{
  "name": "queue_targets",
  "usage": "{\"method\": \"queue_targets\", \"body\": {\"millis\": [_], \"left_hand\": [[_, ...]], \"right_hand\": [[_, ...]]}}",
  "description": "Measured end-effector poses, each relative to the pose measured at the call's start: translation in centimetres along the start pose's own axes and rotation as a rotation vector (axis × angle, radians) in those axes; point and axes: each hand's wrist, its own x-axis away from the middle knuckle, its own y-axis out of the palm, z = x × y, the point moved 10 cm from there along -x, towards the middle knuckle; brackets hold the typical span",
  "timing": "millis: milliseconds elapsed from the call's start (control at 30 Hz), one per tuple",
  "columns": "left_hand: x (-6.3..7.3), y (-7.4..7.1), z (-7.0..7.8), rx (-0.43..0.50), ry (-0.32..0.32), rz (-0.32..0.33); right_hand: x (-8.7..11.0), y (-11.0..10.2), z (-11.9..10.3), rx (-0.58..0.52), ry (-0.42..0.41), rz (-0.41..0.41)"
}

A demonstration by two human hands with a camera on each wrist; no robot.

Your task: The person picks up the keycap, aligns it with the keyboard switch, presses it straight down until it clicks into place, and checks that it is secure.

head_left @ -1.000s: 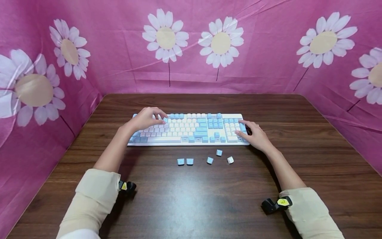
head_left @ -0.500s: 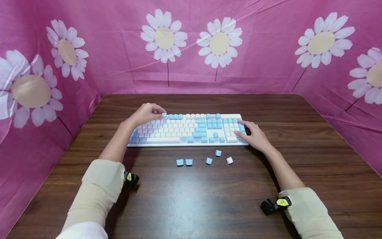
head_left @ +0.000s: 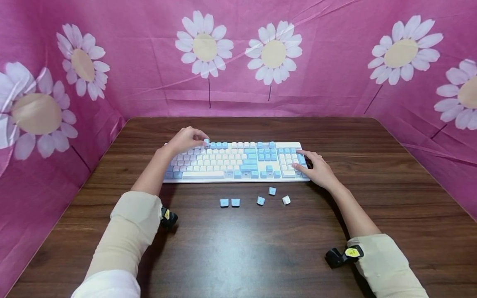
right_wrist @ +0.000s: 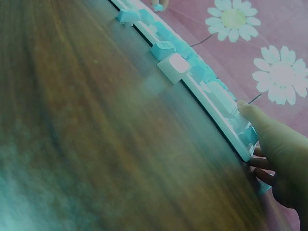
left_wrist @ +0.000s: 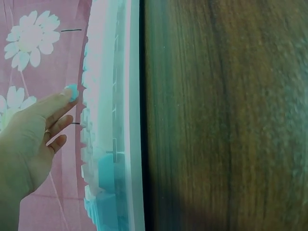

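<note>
So, the left hand (head_left: 185,140) has a small light-blue plastic keycap (head_left: 206,142) pinched between thumb and finger, the lower fingertips bent loosely beneath, and it's up at the back row of a long white keyboard (head_left: 288,145) set with blue and white keys! That cap sits just left of a run of blue keys; whether it touches the board, I cannot tell. Over on the other end, the right hand (head_left: 320,169) holds the keyboard by its right edge, thumb over the number pad, fingers bent round the side.

The board itself carries its keys in tight rows, with bare sockets showing along the bottom row. Down in front, on the dark brown wood-grain table (head_left: 231,248), five loose caps: a pair of blue keycaps (head_left: 235,202) side by side, two tilted blue keycaps (head_left: 261,200) farther right, one nearer the board, then a lone white keycap (head_left: 286,200).

And the writing? Both beige sleeves (head_left: 136,211) wear a black plastic device; the right one bears a yellow label (head_left: 352,251) with dark marks too small to read, and the legends on the caps are too blurred to make out
</note>
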Motion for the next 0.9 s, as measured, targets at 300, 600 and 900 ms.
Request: {"method": "queue_targets", "body": {"millis": [300,600,900], "left_hand": [[-0.2,0.8,-0.5,0.019,-0.025,-0.028],[-0.4,1.5,-1.1,0.023,-0.026,-0.033],[-0.4,1.6,-0.9,0.054,-0.006,-0.040]], "right_hand": [[0.1,0.0,0.1,-0.003,-0.002,-0.001],[0.2,0.1,0.1,0.001,0.015,-0.017],[0.1,0.1,0.1,0.002,0.009,-0.012]]}}
